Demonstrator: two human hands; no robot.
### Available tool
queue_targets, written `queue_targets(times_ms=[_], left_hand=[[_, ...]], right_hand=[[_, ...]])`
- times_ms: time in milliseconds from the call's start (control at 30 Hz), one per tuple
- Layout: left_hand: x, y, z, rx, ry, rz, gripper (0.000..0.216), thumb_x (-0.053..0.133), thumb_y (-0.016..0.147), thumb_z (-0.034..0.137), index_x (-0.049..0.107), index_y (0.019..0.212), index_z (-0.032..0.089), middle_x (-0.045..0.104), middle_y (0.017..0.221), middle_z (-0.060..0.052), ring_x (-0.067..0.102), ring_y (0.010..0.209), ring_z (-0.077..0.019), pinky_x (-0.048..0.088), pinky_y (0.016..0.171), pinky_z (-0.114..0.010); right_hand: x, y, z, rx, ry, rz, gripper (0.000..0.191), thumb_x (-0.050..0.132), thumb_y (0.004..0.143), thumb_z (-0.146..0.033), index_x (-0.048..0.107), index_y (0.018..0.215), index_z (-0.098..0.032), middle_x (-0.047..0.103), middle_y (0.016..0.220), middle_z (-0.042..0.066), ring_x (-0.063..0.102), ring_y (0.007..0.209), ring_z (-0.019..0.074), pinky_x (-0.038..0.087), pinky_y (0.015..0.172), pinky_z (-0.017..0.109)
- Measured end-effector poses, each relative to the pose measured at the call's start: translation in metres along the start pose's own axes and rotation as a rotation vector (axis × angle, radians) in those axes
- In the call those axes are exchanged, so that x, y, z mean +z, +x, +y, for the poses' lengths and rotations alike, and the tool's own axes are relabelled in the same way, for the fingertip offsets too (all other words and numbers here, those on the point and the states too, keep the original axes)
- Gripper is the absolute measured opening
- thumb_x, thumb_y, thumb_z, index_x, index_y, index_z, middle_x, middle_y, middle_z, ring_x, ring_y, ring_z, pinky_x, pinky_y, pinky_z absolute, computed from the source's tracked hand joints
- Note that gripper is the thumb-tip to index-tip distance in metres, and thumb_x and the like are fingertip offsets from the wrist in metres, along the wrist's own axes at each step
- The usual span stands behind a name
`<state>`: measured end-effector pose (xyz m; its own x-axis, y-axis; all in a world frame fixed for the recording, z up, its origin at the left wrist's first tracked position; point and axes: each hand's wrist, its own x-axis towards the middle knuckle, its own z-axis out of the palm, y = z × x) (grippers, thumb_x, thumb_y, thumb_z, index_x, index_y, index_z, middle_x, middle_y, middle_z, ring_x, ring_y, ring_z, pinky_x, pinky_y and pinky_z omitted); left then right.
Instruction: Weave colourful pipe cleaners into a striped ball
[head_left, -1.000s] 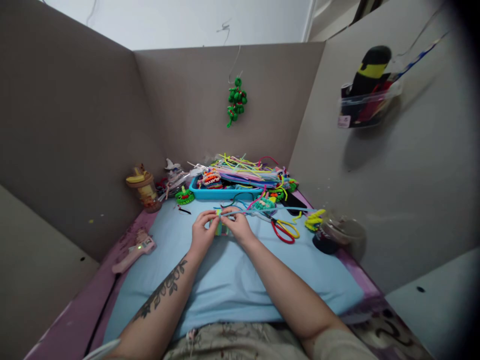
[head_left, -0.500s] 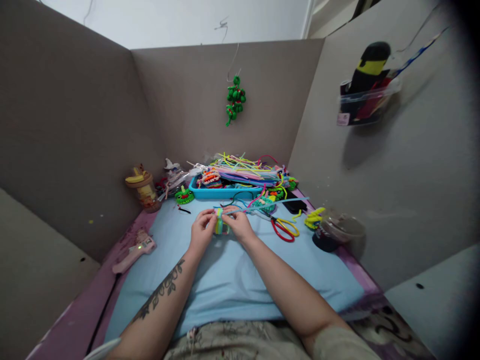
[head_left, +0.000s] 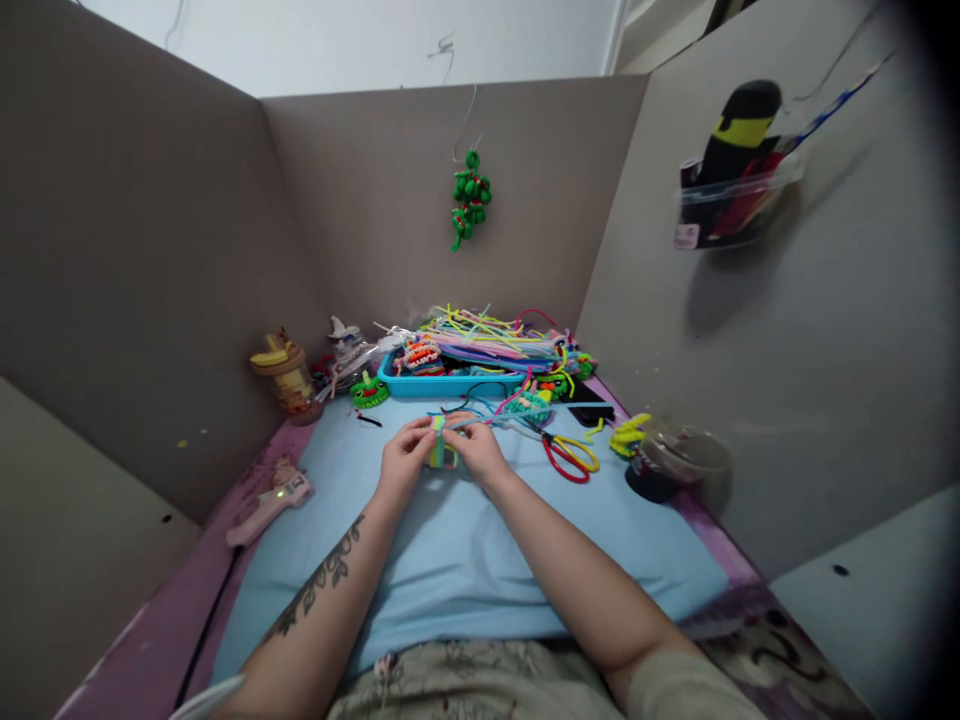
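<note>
Striped piece (head_left: 438,452), in the head view, sits between the fingers of the left hand (head_left: 405,455) and right hand (head_left: 480,454), both pinching it; a pale-blue strand (head_left: 540,409) runs off to their right. The step seems to be fitting that strand, calling for a steady pinch. Beneath the fingers: blue cloth (head_left: 450,560); beyond, a tray (head_left: 450,386); rightward, scissors (head_left: 548,444); grey partitions (head_left: 375,200) around.

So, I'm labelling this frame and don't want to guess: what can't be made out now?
Striped piece: head view, partly covered by the left hand and right hand.
Blue tray: head view, most of its floor buried under piled strips.
Pink glue gun: head view, any markings too small to read.
Wall container's label: head view, too small to read.
Shirt: head view, cut off by the bottom edge.
</note>
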<state>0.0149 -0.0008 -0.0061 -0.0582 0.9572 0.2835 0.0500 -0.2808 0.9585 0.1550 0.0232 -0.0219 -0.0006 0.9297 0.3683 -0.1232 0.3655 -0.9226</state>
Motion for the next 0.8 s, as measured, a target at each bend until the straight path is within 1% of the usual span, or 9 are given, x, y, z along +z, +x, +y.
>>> queue_targets(times_ms=[100, 167, 333, 467, 700, 800], left_hand=[[0.001, 0.002, -0.002, -0.039, -0.053, 0.016, 0.031, 0.070, 0.067, 0.044, 0.069, 0.077, 0.015, 0.061, 0.115, -0.013, 0.059, 0.104, -0.0262, 0.050, 0.084, -0.035], [0.002, 0.003, -0.004, -0.039, -0.059, 0.022, 0.031, 0.071, 0.066, 0.043, 0.068, 0.077, 0.015, 0.061, 0.114, -0.012, 0.059, 0.103, -0.0258, 0.051, 0.081, -0.034], [0.004, 0.003, -0.009, 0.028, 0.030, 0.042, 0.026, 0.071, 0.066, 0.038, 0.068, 0.080, 0.017, 0.062, 0.111, -0.011, 0.058, 0.107, -0.0249, 0.048, 0.085, -0.034], [0.004, 0.003, -0.008, 0.021, 0.036, 0.056, 0.025, 0.071, 0.067, 0.038, 0.068, 0.081, 0.017, 0.063, 0.111, -0.011, 0.058, 0.107, -0.0250, 0.048, 0.085, -0.035], [0.003, 0.004, -0.009, 0.009, -0.006, 0.043, 0.028, 0.073, 0.064, 0.036, 0.069, 0.084, 0.017, 0.063, 0.111, -0.011, 0.059, 0.107, -0.0255, 0.050, 0.083, -0.035], [0.001, 0.004, -0.010, 0.052, 0.000, 0.018, 0.027, 0.072, 0.066, 0.036, 0.069, 0.086, 0.018, 0.062, 0.113, -0.011, 0.058, 0.108, -0.0255, 0.050, 0.084, -0.035]], right_hand=[[0.000, -0.001, -0.003, 0.000, -0.001, -0.013, 0.015, 0.068, 0.068, -0.033, 0.068, 0.075, -0.019, 0.061, 0.099, 0.007, 0.057, 0.099, 0.0204, 0.043, 0.090, 0.034], [0.001, -0.001, -0.006, -0.001, -0.025, -0.009, 0.014, 0.067, 0.069, -0.032, 0.067, 0.073, -0.019, 0.061, 0.098, 0.006, 0.057, 0.099, 0.0203, 0.043, 0.090, 0.034], [0.008, -0.004, -0.012, 0.002, -0.090, 0.012, 0.010, 0.065, 0.068, -0.029, 0.066, 0.071, -0.019, 0.057, 0.101, 0.007, 0.056, 0.096, 0.0204, 0.046, 0.083, 0.033], [0.012, -0.005, -0.013, -0.001, -0.064, 0.037, 0.010, 0.065, 0.067, -0.029, 0.066, 0.071, -0.019, 0.055, 0.100, 0.006, 0.056, 0.095, 0.0205, 0.047, 0.081, 0.033], [0.007, -0.008, -0.013, 0.031, -0.023, -0.055, 0.012, 0.060, 0.070, -0.028, 0.068, 0.074, -0.020, 0.052, 0.108, 0.005, 0.056, 0.096, 0.0176, 0.048, 0.081, 0.030], [0.009, -0.009, -0.013, 0.021, -0.023, -0.055, 0.012, 0.059, 0.071, -0.028, 0.068, 0.075, -0.020, 0.052, 0.109, 0.005, 0.055, 0.097, 0.0176, 0.048, 0.082, 0.030]])
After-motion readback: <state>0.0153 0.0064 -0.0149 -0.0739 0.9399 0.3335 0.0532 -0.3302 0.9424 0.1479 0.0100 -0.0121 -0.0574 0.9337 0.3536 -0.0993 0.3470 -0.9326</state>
